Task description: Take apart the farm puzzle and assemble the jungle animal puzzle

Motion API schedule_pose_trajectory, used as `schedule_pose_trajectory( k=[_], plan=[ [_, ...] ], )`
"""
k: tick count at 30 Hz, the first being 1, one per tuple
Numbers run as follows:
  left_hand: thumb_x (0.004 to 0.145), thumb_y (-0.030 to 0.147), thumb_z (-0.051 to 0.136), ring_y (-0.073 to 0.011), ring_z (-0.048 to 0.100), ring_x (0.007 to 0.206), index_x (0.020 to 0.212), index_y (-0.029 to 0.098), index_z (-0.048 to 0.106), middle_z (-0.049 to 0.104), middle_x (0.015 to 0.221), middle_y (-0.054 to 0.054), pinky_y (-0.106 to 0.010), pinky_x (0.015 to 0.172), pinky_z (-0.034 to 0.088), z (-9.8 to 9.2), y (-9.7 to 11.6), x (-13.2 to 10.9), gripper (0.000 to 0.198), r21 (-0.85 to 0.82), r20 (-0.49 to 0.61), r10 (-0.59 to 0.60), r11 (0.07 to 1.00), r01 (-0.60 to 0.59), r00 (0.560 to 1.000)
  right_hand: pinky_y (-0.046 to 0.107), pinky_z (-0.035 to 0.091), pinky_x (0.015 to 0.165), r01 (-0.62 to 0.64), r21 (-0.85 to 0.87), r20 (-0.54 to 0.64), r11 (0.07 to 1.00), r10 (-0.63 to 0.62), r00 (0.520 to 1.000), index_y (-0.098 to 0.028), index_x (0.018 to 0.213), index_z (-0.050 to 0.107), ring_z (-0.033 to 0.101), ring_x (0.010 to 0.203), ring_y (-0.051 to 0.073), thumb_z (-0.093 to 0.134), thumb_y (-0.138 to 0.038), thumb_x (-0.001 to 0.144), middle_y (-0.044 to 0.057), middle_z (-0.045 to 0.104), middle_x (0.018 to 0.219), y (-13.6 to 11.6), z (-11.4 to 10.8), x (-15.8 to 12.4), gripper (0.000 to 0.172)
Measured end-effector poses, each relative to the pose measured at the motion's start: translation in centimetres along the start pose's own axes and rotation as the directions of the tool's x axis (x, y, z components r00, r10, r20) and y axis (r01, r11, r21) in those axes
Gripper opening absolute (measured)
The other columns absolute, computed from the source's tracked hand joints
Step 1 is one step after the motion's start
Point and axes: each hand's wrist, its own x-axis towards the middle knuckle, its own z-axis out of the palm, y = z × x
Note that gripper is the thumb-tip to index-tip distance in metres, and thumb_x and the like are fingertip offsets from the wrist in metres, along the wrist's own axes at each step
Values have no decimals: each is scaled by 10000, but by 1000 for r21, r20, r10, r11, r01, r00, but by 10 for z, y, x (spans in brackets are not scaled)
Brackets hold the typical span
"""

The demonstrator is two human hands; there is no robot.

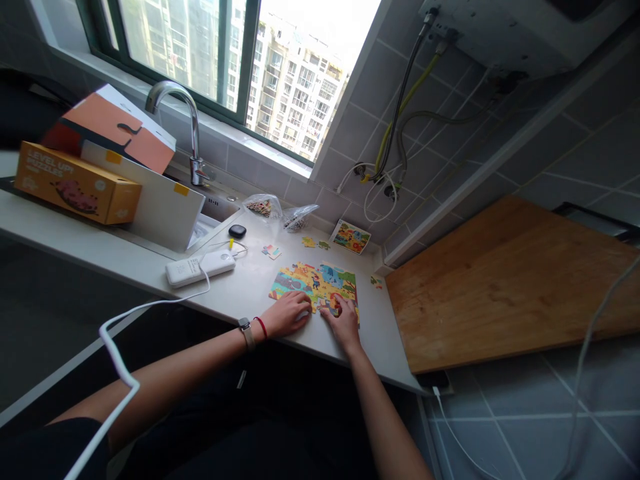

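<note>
A colourful, partly joined jigsaw puzzle (320,277) lies flat on the white counter (250,293). My left hand (290,313) rests at its lower left edge, fingers curled down together; whether anything is under them is hidden. Over the lower right part of the puzzle is my right hand (344,321), thumb and index finger apart and touching pieces there. Loose pieces (271,251) lie left of the puzzle, others (316,244) behind it, and a few (376,282) to its right. A picture card (351,237) leans against the wall at the back.
Plastic bags (263,207) of pieces stand behind the puzzle. Further left are a black case (237,231), a white power bank (200,268) with a cable, a puzzle box (75,187) and a faucet (194,133). A wooden board (510,287) borders the right side.
</note>
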Motion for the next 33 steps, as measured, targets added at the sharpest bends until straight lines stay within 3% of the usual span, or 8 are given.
schedule_pose_trajectory(
  k=[5, 11, 17, 23, 29, 33],
  plan=[
    [964, 232, 564, -261, 624, 1122, 1066, 228, 691, 685, 1160, -87, -405, 1031, 482, 0, 0, -1, 162, -14, 13, 26, 1000, -26, 1000, 384, 604, 831, -38, 100, -25, 994, 41, 999, -143, 1181, 770, 719, 874, 250, 704, -490, 826, 133, 771, 1047, 3, 2, 4, 501],
    [951, 230, 588, -244, 647, 1123, 1020, 254, 712, 716, 1111, -71, -372, 1034, 495, -4, 6, -4, 144, -79, 87, 188, 980, -182, 978, 340, 601, 653, -108, 149, -22, 983, 113, 993, -133, 957, 778, 724, 702, 240, 660, -591, 834, 120, 786, 805, 6, 8, 11, 488],
    [952, 236, 590, -264, 637, 1143, 1037, 228, 712, 702, 1179, -87, -395, 1029, 507, -7, 8, -4, 148, -21, 90, 137, 990, -136, 986, 391, 591, 763, -69, 58, 10, 996, 69, 998, -171, 903, 796, 699, 732, 242, 751, -534, 755, 117, 770, 932, 0, 3, 11, 394],
    [920, 256, 655, -338, 550, 1341, 1192, 241, 710, 640, 1406, -79, -488, 1147, 445, -1, 4, -5, 278, 33, 122, 103, 994, -107, 987, 403, 571, 790, -34, -11, 32, 999, 35, 999, -198, 794, 770, 675, 752, 252, 707, -512, 816, 102, 718, 883, -3, 3, 8, 320],
    [912, 268, 676, -360, 533, 1376, 1236, 235, 712, 637, 1432, -91, -520, 1145, 450, 3, 1, -5, 327, 41, 113, 97, 994, -102, 989, 403, 590, 789, -55, -8, 44, 998, 56, 997, -157, 989, 785, 679, 731, 232, 603, -453, 892, 132, 726, 989, 3, -1, 7, 361],
    [917, 267, 671, -345, 550, 1357, 1223, 217, 713, 638, 1435, -88, -503, 1145, 451, 0, 3, -4, 313, 50, 122, 98, 993, -104, 988, 400, 601, 850, -39, 13, 126, 999, 37, 991, -166, 1144, 777, 714, 840, 243, 702, -402, 809, 126, 731, 1090, 5, -10, 5, 416]
  ],
)
